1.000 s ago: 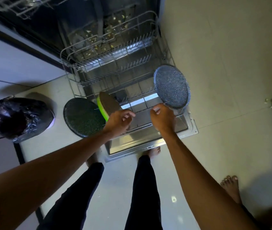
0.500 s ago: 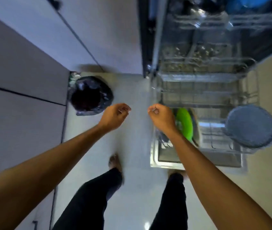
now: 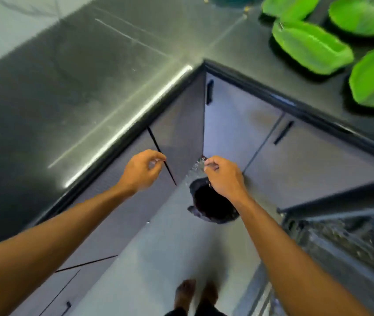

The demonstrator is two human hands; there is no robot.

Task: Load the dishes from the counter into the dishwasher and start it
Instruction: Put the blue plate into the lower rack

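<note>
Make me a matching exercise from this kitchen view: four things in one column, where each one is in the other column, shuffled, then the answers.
Things
1. green leaf-shaped plates
2. round bin with a black bag
3. wire dishwasher rack
4. left hand

Places
A. on the pale floor, in the corner of the grey cabinets
B. at the lower right edge of the view
C. in the air before the grey cabinets, holding nothing
D. on the dark countertop, upper right

Pairs: 1-D, 2-A, 3-B, 4-C
</note>
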